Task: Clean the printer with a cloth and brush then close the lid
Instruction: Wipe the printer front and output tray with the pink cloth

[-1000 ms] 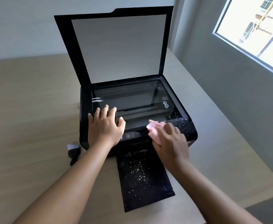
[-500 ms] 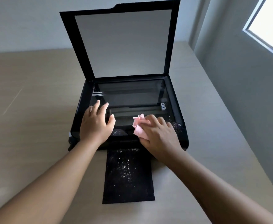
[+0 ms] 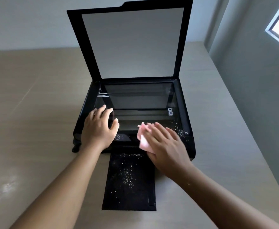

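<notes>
Head view: your right grip (image 3: 165,146), laid flat and released, presses a pink cloth (image 3: 142,139) onto the front edge of the black printer (image 3: 182,104) on the worktop (image 3: 36,104); the cloth pokes out to its left. Your left grip (image 3: 99,129) rests released on the scanner glass (image 3: 138,100). The lid (image 3: 132,42) stands open.

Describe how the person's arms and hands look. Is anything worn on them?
Both are bare. The left hand and the right hand have no gloves, and I see no rings. The left forearm and the right forearm show no sleeve, watch or bracelet up to the picture's edge. The right hand is slightly blurred, so small details there are uncertain.
</notes>
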`<state>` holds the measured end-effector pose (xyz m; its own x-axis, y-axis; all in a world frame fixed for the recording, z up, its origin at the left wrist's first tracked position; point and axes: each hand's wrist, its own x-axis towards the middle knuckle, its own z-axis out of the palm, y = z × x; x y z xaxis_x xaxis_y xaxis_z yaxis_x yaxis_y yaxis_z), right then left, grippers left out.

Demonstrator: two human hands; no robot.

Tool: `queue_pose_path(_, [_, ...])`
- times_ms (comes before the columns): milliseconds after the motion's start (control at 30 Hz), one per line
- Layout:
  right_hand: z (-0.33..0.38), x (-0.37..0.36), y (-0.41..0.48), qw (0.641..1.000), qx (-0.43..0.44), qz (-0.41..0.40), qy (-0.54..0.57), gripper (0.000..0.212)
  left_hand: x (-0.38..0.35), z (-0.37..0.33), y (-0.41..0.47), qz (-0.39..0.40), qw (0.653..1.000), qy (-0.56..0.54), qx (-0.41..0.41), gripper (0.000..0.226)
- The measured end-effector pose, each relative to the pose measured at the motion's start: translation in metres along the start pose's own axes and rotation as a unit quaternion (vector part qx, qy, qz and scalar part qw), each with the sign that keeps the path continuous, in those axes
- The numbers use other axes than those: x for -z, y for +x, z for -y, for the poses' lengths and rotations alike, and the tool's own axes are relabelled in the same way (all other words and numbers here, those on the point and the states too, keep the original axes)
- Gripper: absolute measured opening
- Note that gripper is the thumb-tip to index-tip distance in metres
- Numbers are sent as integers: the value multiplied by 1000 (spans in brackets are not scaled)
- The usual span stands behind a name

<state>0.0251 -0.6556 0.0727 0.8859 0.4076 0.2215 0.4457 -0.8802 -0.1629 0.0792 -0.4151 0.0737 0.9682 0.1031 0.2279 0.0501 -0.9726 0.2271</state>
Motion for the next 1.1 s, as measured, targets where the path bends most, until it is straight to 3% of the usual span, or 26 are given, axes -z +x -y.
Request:
queue_pose_path(67, [-2,3,-2,997,-70,-20,-10,53,-1,0,-1,-6,1000,-6,2,59])
queue_pose_path(133, [15,0,10,995,-89,-34,-3,52,-1,-1,0,-11,1000,-12,3,58])
queue_pose_path(233, [54,-12,25,998,-16,-23,49,52,-2,-1,2,-9,1000,-17,4,57])
queue_pose_path(367, [30,-11,-1,998,62,-9,-22,54,-2,0,-1,-9,1000,-12,8,54])
queue_pose_path(500, [38,-11,-8,999,-47,-25,0,56,-3,1,1,-22,1000,-12,-9,53])
queue_pose_path(633, [77,-23,0,1000,-19,-13,16,61,-3,2,-1,-30,999,-24,-15,54])
queue_pose_path(733, [59,-17,-11,999,-29,-19,-14,55,-2,1,-1,-20,999,-28,-13,56])
queue_pose_path(833, [59,-14,-5,997,-73,-27,28,44,-2,-1,-1,-22,999,-30,-16,57])
queue_pose_path(900, [62,-13,0,997,-63,-11,42,46,-1,1,0,-24,999,-30,-17,57])
queue_pose_path(1000, [39,-8,-13,999,-21,23,-22,52,-2,3,-1,-29,999,-32,-21,56])
queue_pose_path(1100, [21,2,-23,991,-117,-8,-57,57,-2,4,-2,-30,999,-29,-29,56])
